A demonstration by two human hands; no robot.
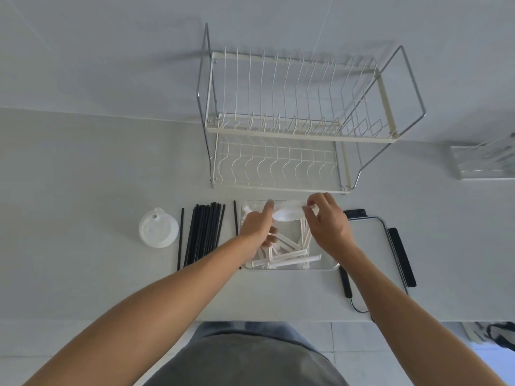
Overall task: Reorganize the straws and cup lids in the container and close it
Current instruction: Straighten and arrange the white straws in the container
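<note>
A clear rectangular container (328,265) sits at the table's front, with several white paper-wrapped straws (289,257) lying crossed inside. Both hands hover over its far half and hold a translucent cup lid (287,214) between them. My left hand (257,225) grips the lid's left side, with its thumb pointing away from me. My right hand (327,222) pinches the lid's right edge. A bundle of black straws (202,234) lies on the table left of the container. Further left rests a stack of white cup lids (158,228). The container's lid (370,246), with black clips, lies flat to the right.
A two-tier white wire dish rack (292,121) stands right behind the container. A clear plastic tray (485,162) sits at the far right edge. The table's front edge (278,321) runs just before my body, with tiled floor below.
</note>
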